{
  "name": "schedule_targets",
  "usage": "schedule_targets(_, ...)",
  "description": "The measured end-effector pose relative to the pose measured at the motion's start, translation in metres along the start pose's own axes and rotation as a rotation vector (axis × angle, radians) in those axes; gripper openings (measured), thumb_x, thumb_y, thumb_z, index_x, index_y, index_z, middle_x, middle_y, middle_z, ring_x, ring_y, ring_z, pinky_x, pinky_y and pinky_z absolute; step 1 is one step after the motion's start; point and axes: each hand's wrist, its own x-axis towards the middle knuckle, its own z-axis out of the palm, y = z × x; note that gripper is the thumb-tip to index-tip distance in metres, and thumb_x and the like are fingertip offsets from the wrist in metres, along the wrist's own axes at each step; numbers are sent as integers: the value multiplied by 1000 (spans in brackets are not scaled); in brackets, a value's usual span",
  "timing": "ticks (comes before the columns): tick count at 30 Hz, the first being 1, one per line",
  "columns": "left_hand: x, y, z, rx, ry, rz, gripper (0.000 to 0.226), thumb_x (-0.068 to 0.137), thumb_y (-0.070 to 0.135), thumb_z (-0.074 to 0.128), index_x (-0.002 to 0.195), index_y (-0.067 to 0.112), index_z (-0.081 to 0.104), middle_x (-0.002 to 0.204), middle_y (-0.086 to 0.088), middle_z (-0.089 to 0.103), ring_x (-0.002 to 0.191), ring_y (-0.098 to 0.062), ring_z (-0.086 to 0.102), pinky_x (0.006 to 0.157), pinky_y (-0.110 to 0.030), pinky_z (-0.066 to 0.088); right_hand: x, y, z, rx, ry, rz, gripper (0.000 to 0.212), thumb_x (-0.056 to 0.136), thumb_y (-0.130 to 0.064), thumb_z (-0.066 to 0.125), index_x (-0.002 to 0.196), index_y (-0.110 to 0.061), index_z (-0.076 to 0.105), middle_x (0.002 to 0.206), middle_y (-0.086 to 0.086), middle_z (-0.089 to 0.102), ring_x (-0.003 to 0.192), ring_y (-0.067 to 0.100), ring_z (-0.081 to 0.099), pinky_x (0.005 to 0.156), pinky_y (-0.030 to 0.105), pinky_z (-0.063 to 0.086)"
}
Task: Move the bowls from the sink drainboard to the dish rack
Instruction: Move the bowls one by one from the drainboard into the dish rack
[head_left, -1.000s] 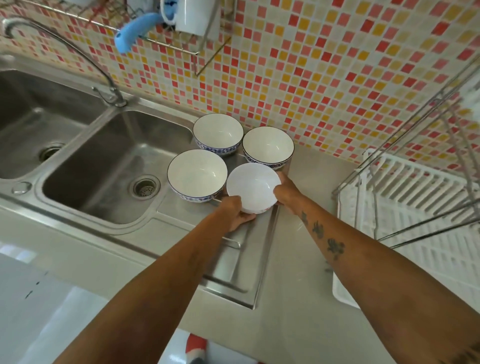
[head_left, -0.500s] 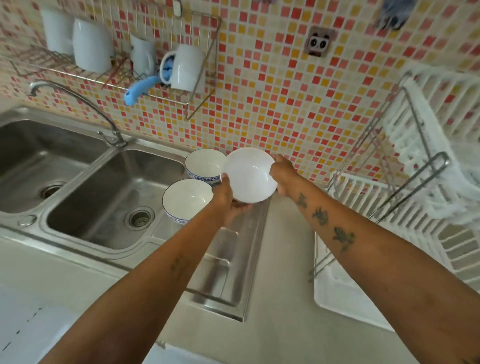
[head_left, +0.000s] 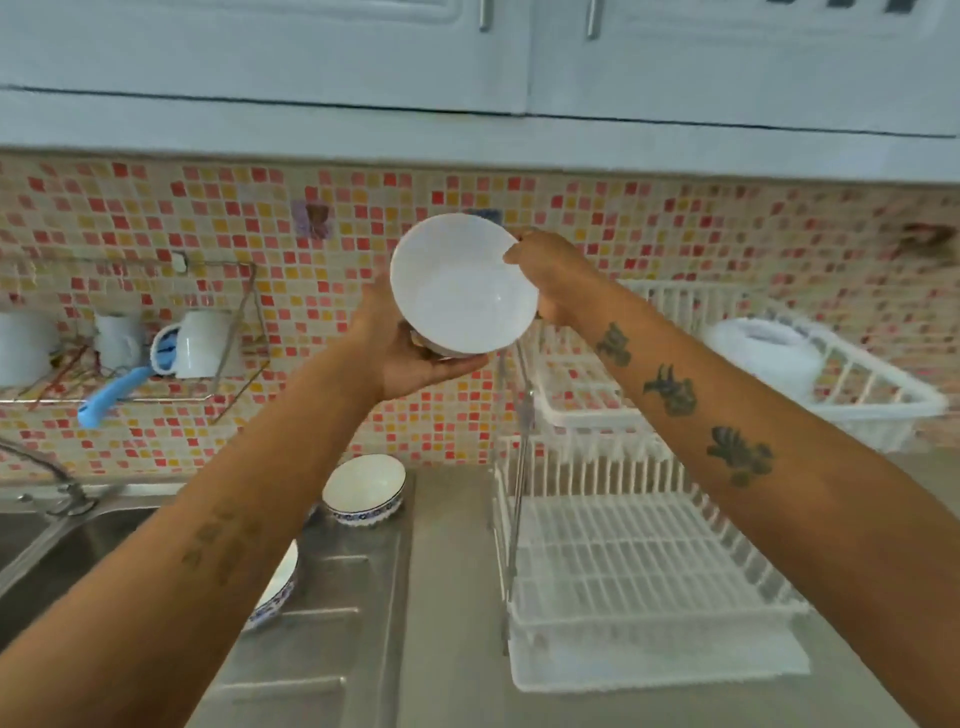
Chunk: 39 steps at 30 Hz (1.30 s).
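I hold a plain white bowl (head_left: 462, 286) up at chest height in front of the tiled wall, tilted so its inside faces me. My left hand (head_left: 410, 353) cups it from below and my right hand (head_left: 550, 275) grips its right rim. Below, on the steel drainboard (head_left: 332, 639), a blue-patterned bowl (head_left: 363, 488) stands at the back and another bowl (head_left: 275, 587) shows partly under my left forearm. The white two-tier dish rack (head_left: 644, 571) stands to the right on the counter, with its upper tier (head_left: 587, 384) just right of the held bowl.
A steel sink (head_left: 41, 545) with a tap (head_left: 47, 473) lies at the left. A wire wall shelf (head_left: 156, 364) holds white mugs and a blue-handled tool. A white basket (head_left: 841, 374) hangs at the rack's upper right. Cabinets (head_left: 467, 62) hang overhead.
Both hands lifted the white bowl from the drainboard up and to the right, toward the rack's upper tier. My view tilted upward, bringing the cabinets in.
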Motion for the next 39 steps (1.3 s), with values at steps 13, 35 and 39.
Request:
schedule_targets(13, 48, -51, 193, 322, -152, -20, 57, 88, 55, 57, 131, 20, 47, 131, -17, 48, 106, -39, 58, 86, -58, 54, -60, 27, -210, 168, 195, -16, 24, 94, -39, 44, 94, -24, 61, 100, 2, 61, 94, 27, 58, 79, 38, 48)
schedule_targets(35, 148, -155, 245, 1223, -170, 741, 96, 58, 40, 90, 138, 22, 39, 138, -6, 34, 129, -26, 35, 108, -42, 39, -23, 113, -286, 8, 537, 95, 25, 82, -35, 62, 78, -11, 63, 75, 8, 64, 59, 23, 59, 51, 29, 45)
schedule_targets(39, 153, -158, 243, 1115, -168, 671, 98, 63, 50, 83, 142, 26, 32, 143, -4, 30, 133, -24, 33, 110, -43, 39, -17, 123, -287, 6, 576, 75, 22, 82, -35, 58, 78, -13, 60, 82, 9, 66, 71, 27, 63, 63, 36, 49)
